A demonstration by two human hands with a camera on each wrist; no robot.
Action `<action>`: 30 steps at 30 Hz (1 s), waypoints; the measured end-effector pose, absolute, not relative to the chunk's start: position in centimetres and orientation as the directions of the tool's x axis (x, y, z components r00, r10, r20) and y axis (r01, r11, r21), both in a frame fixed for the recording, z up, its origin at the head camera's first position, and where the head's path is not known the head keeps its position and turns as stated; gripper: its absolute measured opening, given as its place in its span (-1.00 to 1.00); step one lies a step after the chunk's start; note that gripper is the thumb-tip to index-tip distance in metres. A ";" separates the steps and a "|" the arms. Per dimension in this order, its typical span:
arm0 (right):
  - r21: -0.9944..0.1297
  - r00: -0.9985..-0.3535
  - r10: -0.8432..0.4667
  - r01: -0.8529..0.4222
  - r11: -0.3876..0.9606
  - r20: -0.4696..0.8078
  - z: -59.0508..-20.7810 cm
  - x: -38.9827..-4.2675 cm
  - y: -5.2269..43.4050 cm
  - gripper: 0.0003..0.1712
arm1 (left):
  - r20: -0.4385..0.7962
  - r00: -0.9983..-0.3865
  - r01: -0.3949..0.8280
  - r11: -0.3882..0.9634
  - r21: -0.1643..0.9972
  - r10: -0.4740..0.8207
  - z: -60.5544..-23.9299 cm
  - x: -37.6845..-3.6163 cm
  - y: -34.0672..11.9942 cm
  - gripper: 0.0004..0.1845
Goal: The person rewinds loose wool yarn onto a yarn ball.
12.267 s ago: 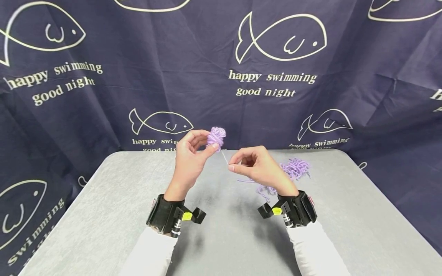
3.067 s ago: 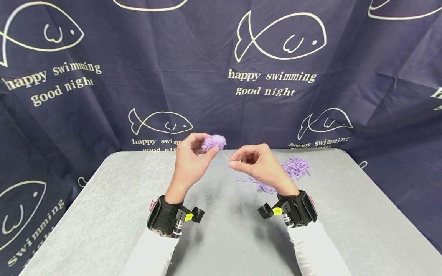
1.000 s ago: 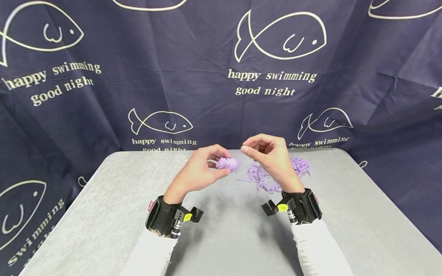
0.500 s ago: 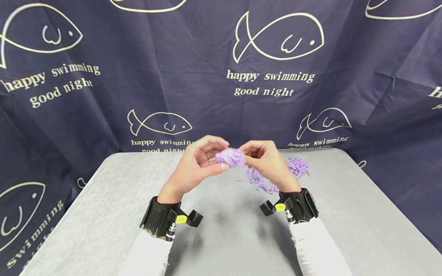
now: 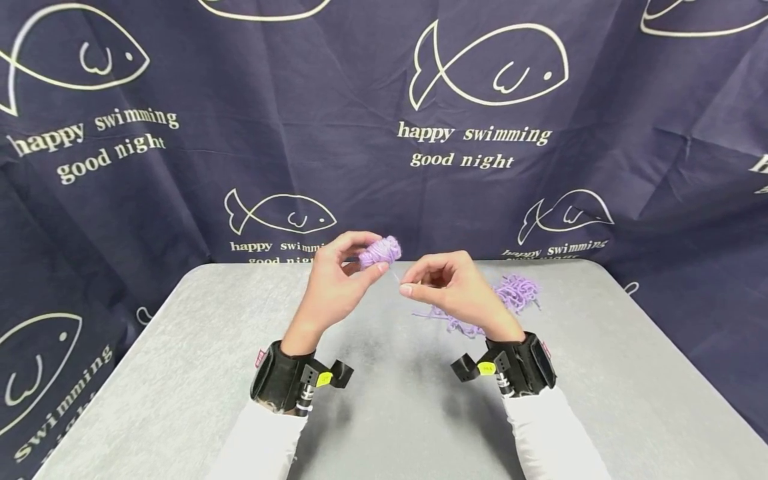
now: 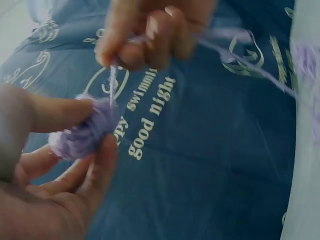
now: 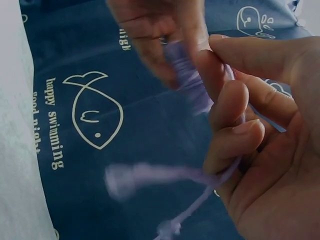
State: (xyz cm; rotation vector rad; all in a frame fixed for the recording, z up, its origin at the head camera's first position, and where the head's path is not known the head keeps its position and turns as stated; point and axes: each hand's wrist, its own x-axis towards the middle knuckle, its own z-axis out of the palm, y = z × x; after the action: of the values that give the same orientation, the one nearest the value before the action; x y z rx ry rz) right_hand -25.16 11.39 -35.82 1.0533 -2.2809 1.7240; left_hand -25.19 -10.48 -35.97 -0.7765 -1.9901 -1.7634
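A small ball of purple yarn [image 5: 383, 251] is held above the table between the thumb and fingers of my left hand [image 5: 336, 283]. In the left wrist view the wound yarn ball [image 6: 87, 131] shows its wraps, with a strand rising from it. My right hand [image 5: 453, 290] pinches that strand a short way to the right of the ball. The right wrist view shows the yarn strand [image 7: 197, 202] running through the curled fingers and trailing down from them. A loose purple yarn heap [image 5: 517, 292] lies on the table behind the right hand, which partly covers it.
The grey table [image 5: 198, 347] has rounded far corners. Behind it hangs a dark blue curtain [image 5: 360, 160] printed with white fish and words. Black wrist straps with cameras [image 5: 521, 365] sit on both wrists.
From touching the ball half a second ago, my right hand has drawn back, with a strand stretched between. The left hand has tilted the ball, which sits higher than one second ago.
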 end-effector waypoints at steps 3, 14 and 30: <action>-0.798 -0.744 -0.445 -0.594 0.098 0.499 -35.6 -25.1 11.6 -0.95 | 0.583 -0.785 0.619 0.210 0.757 0.210 -36.2 -25.1 -10.5 -0.67; -0.769 -0.757 -0.273 -0.633 0.083 0.594 -35.4 -25.5 12.7 -0.91 | 0.407 -0.744 0.596 0.252 0.762 0.530 -36.1 -24.7 -10.4 -0.68; -0.829 -0.827 -0.261 -0.542 0.136 0.498 -36.2 -26.2 12.5 -0.92 | 0.626 -0.704 0.484 -0.419 0.768 0.335 -35.3 -24.3 -10.2 -0.52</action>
State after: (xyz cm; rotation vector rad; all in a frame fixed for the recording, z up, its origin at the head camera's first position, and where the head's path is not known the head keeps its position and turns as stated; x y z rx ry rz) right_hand -26.22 12.50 -36.15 0.7895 -2.1790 1.7547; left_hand -24.34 -10.17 -35.30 -1.1623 -1.6354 -2.2875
